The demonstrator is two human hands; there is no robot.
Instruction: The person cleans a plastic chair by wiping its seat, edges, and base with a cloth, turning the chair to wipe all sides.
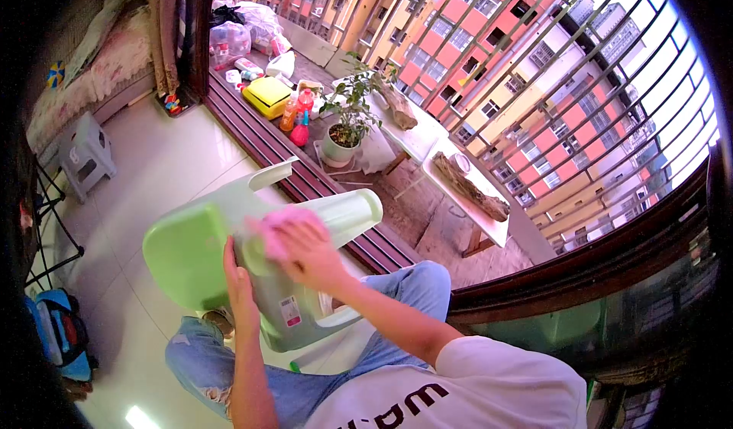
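A pale green plastic child's chair (279,299) lies tipped over my lap, its legs pointing away toward the window. Its brighter green panel (183,257) faces left, and a white and pink label sticks to the near side. My left hand (241,288) grips the chair near that panel's edge, with some fingers hidden. In my right hand (311,252) is a pink cloth (284,229), pressed against the chair's upturned surface. Motion slightly blurs the cloth and the right fingers.
A grey stool (88,154) and a blue bag (61,333) are on the tiled floor at left. Past the sliding-door track (237,139) are bottles, a yellow box (267,97), a potted plant (347,119) and driftwood (469,188) on a white bench.
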